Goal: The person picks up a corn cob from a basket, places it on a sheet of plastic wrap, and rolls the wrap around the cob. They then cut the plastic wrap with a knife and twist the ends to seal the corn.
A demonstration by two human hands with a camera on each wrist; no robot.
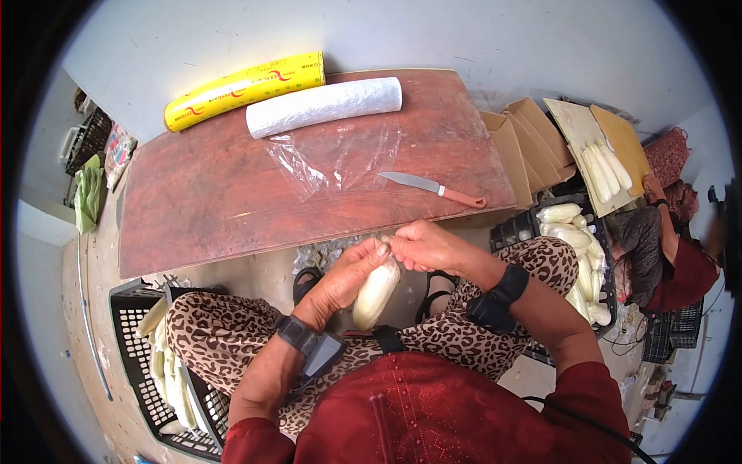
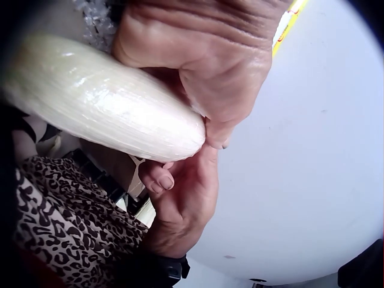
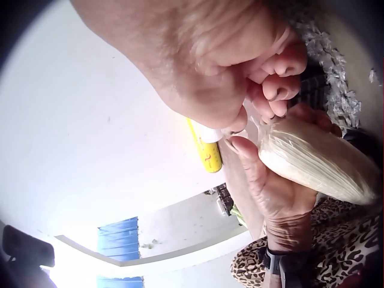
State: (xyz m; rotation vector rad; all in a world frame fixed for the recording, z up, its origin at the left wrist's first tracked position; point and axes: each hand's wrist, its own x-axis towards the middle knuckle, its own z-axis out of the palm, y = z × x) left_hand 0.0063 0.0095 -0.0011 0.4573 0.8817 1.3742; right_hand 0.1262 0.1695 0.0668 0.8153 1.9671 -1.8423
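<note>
A pale, long vegetable (image 1: 376, 296) with fine lengthwise lines is wrapped in clear plastic film. My left hand (image 1: 342, 278) grips it near its upper end, thumb along the tip, above the gap between my knees. At that same tip my right hand (image 1: 430, 246) pinches the gathered film with curled fingers. The right wrist view shows the bunched film (image 3: 261, 127) between both hands' fingertips. On the table ahead lies a knife (image 1: 421, 184) with a reddish handle, beside a loose sheet of clear film (image 1: 332, 158).
A white roll (image 1: 325, 107) and a yellow roll (image 1: 247, 89) lie along the back of the reddish table (image 1: 185, 193). Black crates of pale vegetables stand left (image 1: 139, 363) and right (image 1: 506, 232). Cardboard boxes (image 1: 525, 147) and another person's arm (image 1: 663, 220) are farther right.
</note>
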